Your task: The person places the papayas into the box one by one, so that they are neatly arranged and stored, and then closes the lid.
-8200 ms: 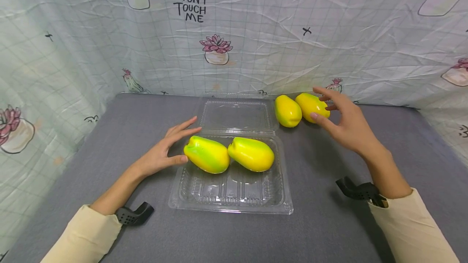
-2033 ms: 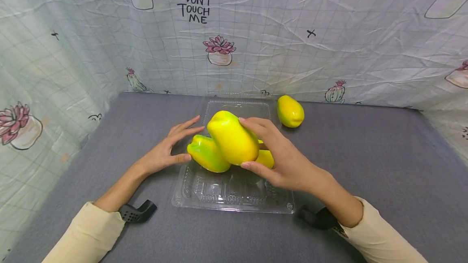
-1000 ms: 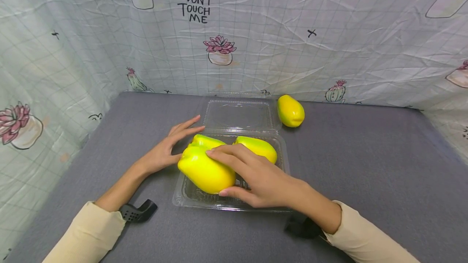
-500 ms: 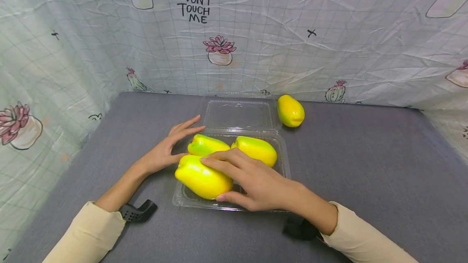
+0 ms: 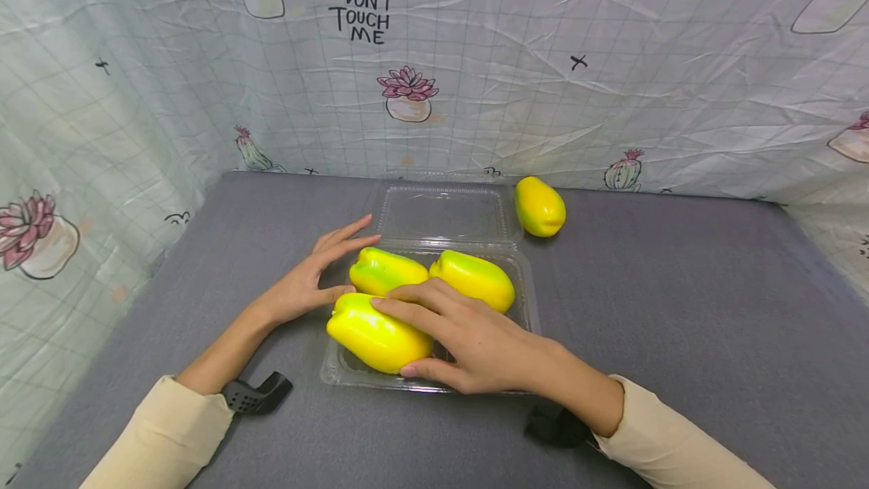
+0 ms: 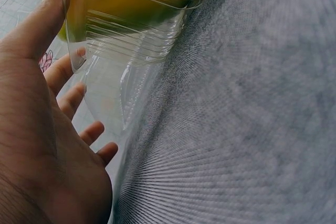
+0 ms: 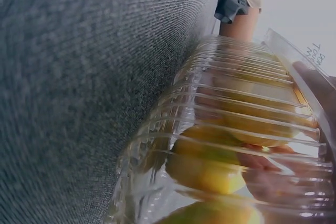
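A clear plastic clamshell box [image 5: 498, 379] stands with its lid [image 5: 441, 213] folded back. Inside its far half lie two glossy yellow-green papaya-like fruits, one on the left [image 5: 380, 269] and one on the right [image 5: 478, 281]. My right hand [image 5: 475, 338] holds a third papaya-like fruit [image 5: 376, 334] at the box's front left, thumb on the near side and fingers over the top. With fingers spread, my left hand [image 5: 299, 289] is at the box's left side; its thumb [image 6: 44, 24] is at the rim in the left wrist view. My right fingers are partly seen through the plastic in the right wrist view.
Another yellow papaya-like fruit [image 5: 540, 207] lies on the grey tabletop [image 5: 679, 308] right of the lid. A printed curtain [image 5: 475, 59] hangs behind and along the sides. Black wrist mounts [image 5: 254, 394] sit at both cuffs.
My right hand has carried a fruit from the back right over the box and lowered it into the front left part. The left hand has stayed nearly in place.
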### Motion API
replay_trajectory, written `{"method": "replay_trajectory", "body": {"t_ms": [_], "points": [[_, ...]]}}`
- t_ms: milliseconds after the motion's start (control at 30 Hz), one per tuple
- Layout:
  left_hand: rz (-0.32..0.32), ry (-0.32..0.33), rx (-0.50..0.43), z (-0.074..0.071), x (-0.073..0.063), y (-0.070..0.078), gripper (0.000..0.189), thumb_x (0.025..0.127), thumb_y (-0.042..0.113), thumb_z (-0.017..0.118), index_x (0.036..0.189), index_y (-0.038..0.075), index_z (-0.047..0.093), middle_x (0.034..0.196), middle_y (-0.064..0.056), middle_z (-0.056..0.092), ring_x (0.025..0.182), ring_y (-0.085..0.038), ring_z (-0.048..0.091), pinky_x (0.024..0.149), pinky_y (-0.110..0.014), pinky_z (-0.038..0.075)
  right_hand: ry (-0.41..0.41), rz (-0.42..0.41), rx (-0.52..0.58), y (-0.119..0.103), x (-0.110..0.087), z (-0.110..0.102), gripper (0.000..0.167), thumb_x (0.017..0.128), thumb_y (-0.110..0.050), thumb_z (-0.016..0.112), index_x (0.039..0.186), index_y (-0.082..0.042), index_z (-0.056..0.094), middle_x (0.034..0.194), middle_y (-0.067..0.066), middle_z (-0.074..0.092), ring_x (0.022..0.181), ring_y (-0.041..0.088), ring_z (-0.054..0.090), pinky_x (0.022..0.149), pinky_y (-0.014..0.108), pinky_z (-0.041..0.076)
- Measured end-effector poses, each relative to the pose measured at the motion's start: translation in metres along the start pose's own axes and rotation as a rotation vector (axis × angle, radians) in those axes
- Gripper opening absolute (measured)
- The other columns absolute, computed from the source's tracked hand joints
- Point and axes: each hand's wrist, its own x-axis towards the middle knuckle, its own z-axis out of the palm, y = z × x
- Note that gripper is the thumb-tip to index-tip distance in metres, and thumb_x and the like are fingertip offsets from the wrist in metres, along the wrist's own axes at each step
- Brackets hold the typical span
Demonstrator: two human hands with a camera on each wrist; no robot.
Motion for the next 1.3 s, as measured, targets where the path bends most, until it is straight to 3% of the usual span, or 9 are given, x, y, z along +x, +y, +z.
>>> {"method": "replay_trajectory", "body": {"t_ms": [400,933,1300], "points": [[-0.008,0.001,-0.003,0.0004,0.0002,0.0004,0.062,0.091,0.030,0.061,0.147,0.019,0.039,0.159,-0.002,0.014,0.142,-0.028,0.006,0.099,-0.071,0.009,-0.012,0.011,0.004,0.0014,0.0005,0.0038,0.069,0.094,-0.041,0.059,0.151,-0.017,0.028,0.142,0.000,0.041,0.128,0.013,0.037,0.109,0.037,0.025],[-0.030,-0.001,0.005,0.0009,0.0003,0.0037,0.062,0.092,0.039,0.060,0.148,0.021,0.039,0.159,0.001,0.013,0.142,-0.024,0.007,0.099,-0.070,0.010,-0.038,0.043,0.042,0.0014,-0.0020,0.0023,0.069,0.094,-0.036,0.060,0.151,-0.017,0.026,0.145,0.000,0.038,0.130,0.013,0.036,0.105,0.035,0.032],[-0.031,0.003,-0.001,0.0008,-0.0002,0.0027,0.062,0.092,0.041,0.061,0.147,0.025,0.039,0.159,0.002,0.013,0.142,-0.023,0.006,0.099,-0.070,0.010,-0.047,0.041,0.055,0.0029,-0.0017,0.0022,0.067,0.094,-0.033,0.060,0.150,-0.017,0.028,0.145,0.000,0.038,0.130,0.013,0.035,0.107,0.036,0.030]]}}
